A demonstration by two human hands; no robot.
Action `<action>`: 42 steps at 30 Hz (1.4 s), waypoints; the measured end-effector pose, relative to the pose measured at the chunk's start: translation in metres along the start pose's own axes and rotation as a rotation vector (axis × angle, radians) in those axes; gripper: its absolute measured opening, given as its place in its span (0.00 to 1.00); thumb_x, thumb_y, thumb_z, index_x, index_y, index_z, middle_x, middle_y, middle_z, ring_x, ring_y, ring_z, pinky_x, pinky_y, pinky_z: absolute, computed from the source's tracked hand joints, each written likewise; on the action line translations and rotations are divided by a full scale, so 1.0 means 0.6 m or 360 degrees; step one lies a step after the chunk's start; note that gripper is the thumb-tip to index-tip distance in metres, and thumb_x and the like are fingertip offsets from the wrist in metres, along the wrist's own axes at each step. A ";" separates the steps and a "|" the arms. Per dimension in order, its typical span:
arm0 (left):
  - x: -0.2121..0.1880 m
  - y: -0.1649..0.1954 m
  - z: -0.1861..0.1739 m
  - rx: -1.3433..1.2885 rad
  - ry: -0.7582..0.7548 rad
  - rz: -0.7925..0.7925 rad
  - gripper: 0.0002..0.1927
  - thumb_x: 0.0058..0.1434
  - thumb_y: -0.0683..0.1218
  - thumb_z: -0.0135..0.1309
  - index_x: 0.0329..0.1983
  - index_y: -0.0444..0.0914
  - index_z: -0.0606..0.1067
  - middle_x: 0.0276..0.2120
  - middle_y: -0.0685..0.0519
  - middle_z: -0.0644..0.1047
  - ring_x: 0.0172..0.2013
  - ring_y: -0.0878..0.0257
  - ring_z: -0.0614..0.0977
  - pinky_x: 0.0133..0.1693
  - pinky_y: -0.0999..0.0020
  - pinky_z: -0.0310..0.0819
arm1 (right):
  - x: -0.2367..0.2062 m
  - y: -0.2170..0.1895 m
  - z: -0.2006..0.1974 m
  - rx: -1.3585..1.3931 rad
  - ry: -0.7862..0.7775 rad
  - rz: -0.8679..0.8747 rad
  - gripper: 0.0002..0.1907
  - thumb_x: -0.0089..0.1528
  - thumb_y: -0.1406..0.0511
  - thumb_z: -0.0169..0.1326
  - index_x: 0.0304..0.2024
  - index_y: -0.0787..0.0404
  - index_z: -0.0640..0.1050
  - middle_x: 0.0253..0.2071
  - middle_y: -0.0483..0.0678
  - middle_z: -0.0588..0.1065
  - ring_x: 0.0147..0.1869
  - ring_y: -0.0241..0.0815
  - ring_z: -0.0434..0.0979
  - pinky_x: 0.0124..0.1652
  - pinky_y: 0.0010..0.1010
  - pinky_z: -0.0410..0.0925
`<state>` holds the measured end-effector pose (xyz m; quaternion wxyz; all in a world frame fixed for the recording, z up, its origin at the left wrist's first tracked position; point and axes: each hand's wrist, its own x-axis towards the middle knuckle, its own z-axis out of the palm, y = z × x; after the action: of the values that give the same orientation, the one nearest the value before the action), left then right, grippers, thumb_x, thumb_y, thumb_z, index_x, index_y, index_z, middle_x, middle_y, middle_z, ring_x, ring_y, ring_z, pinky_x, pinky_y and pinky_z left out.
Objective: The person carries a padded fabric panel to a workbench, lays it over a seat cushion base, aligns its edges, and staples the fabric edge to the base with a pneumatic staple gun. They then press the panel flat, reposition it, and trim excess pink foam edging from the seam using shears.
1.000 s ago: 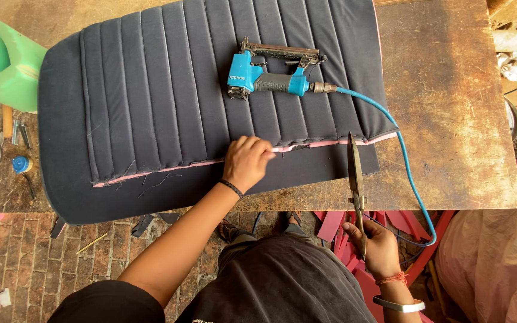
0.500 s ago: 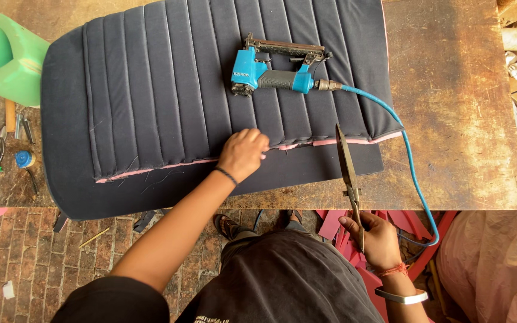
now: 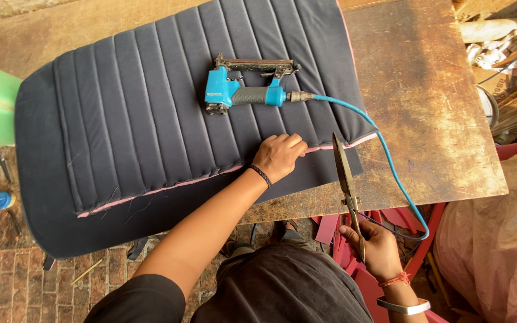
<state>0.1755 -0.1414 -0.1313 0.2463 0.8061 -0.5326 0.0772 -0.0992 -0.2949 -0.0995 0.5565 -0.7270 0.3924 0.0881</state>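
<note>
Scissors (image 3: 345, 179) sit closed in your right hand (image 3: 377, 246), fingers wrapped round the handles below the table (image 3: 444, 119) edge, blades pointing up at the near corner of the dark quilted cover (image 3: 151, 119). Your left hand (image 3: 279, 155) lies flat, fingers loosely curled, pressing the cover's pink-edged seam (image 3: 169, 186). This reads as readying a trim. Next likely calls for opening the blades and lining them along the loose edge, clear of the blue stapler hose (image 3: 390, 167).
</note>
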 end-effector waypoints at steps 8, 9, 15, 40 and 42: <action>0.059 0.058 0.033 -0.0247 0.0120 -0.0443 0.05 0.65 0.46 0.56 0.33 0.42 0.75 0.34 0.53 0.75 0.37 0.53 0.80 0.41 0.55 0.73 | -0.024 0.047 -0.021 0.0016 0.0123 0.0176 0.21 0.56 0.53 0.65 0.27 0.65 0.81 0.16 0.44 0.69 0.19 0.32 0.65 0.21 0.28 0.62; 0.051 0.060 0.027 -0.0310 0.0198 -0.0412 0.06 0.65 0.47 0.56 0.33 0.42 0.75 0.34 0.53 0.75 0.37 0.52 0.79 0.42 0.55 0.72 | -0.024 0.055 -0.027 0.0061 0.0120 0.0195 0.22 0.57 0.53 0.65 0.26 0.68 0.80 0.16 0.44 0.68 0.19 0.33 0.65 0.21 0.29 0.61; -0.002 0.072 -0.015 -0.0454 0.0207 -0.0287 0.02 0.63 0.43 0.56 0.34 0.40 0.76 0.36 0.51 0.74 0.41 0.51 0.76 0.46 0.55 0.70 | -0.015 0.090 -0.046 0.0669 -0.0044 0.0399 0.21 0.57 0.52 0.61 0.33 0.65 0.80 0.20 0.44 0.70 0.20 0.37 0.68 0.23 0.31 0.64; -0.222 -0.007 -0.160 0.0076 -0.0350 -0.0371 0.31 0.70 0.57 0.45 0.73 0.41 0.65 0.73 0.49 0.61 0.72 0.50 0.59 0.70 0.46 0.44 | -0.014 -0.082 0.095 0.0173 0.0121 0.0035 0.20 0.60 0.55 0.62 0.29 0.69 0.79 0.19 0.42 0.69 0.21 0.32 0.67 0.22 0.29 0.63; -0.271 -0.028 -0.176 0.0103 -0.0344 -0.0474 0.27 0.70 0.56 0.45 0.71 0.44 0.69 0.73 0.52 0.63 0.72 0.53 0.61 0.70 0.46 0.45 | 0.009 -0.098 0.114 0.0056 0.0005 -0.0058 0.20 0.60 0.55 0.62 0.30 0.68 0.79 0.19 0.42 0.70 0.22 0.32 0.67 0.23 0.30 0.64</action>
<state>0.1366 0.0477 -0.1081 0.1703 0.8871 -0.4280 -0.0299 -0.0351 -0.2332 -0.0840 0.5701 -0.7244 0.3813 0.0699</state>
